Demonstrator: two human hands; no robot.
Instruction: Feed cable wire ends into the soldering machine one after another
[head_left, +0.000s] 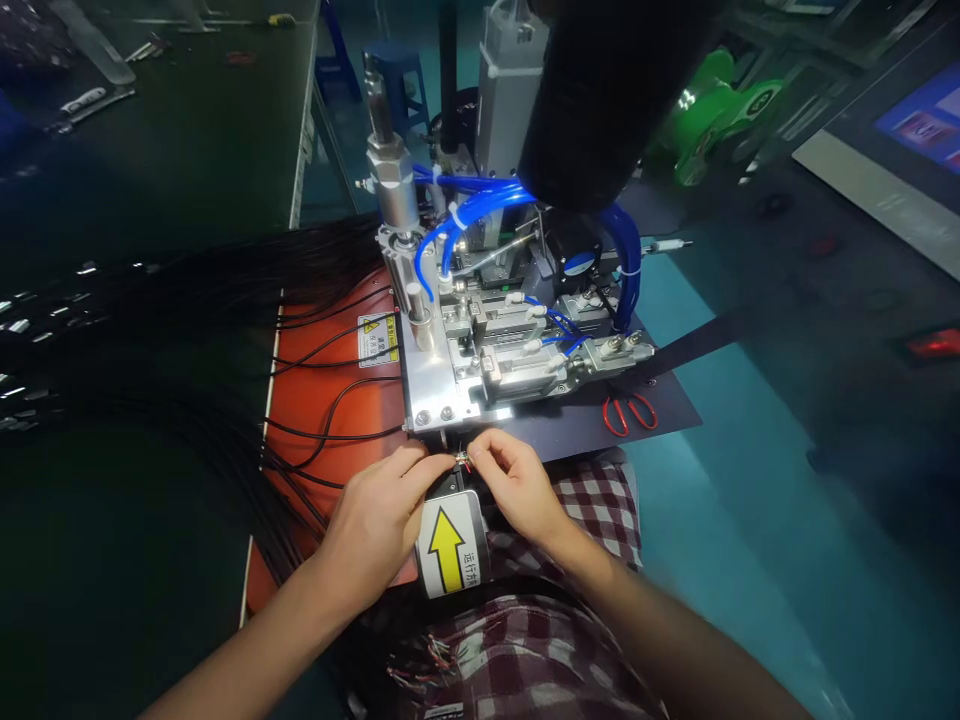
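From my remote view, the left hand (375, 505) reaches forward, thumb and index pinching a small wired part (462, 458); its other fingertips are hidden. The part sits before the machine's metal plate (433, 385); covered, its direction and long axis I cannot determine. The right hand (519, 488), angled inward, pinches its right side.

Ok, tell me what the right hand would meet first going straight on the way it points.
The right hand would probably meet the small wired part at its fingertips first, with the left hand just beyond; depth is unclear.
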